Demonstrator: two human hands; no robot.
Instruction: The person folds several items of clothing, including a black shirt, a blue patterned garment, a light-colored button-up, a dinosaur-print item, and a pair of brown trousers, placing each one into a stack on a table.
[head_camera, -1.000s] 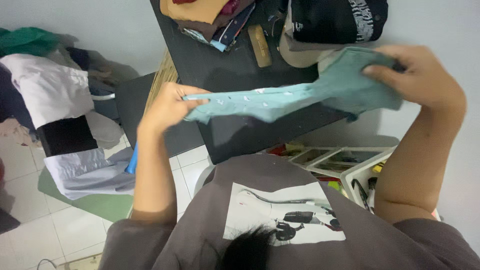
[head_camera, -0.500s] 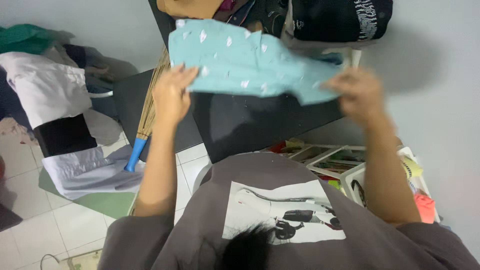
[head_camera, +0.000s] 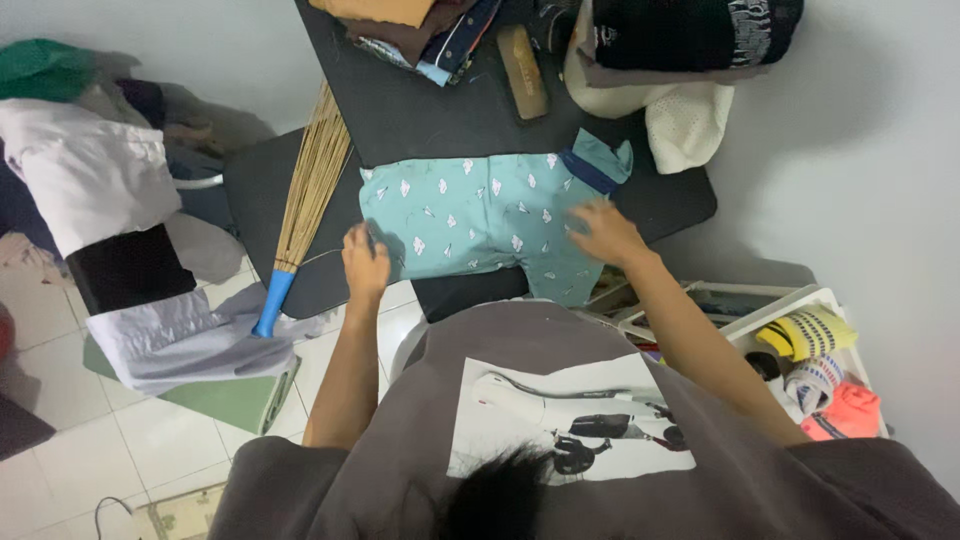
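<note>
A small teal garment (head_camera: 480, 215) with white specks and a dark blue waistband lies spread flat on the black table (head_camera: 420, 115). Part of it hangs over the table's near edge. My left hand (head_camera: 366, 262) pinches the garment's left edge at the table's front. My right hand (head_camera: 604, 233) rests flat on its right side, fingers spread, below the waistband.
Folded clothes (head_camera: 420, 25), a wooden brush (head_camera: 522, 70), a dark cap (head_camera: 690, 35) and a cream cloth (head_camera: 685, 120) sit at the table's far end. A straw broom (head_camera: 300, 200) leans at the left. Clothes lie piled on the floor (head_camera: 90, 180). A white rack (head_camera: 815, 350) of socks stands at right.
The garment was held up in the air and shaken open; it now lies flat on the table with both hands lowered onto it.
</note>
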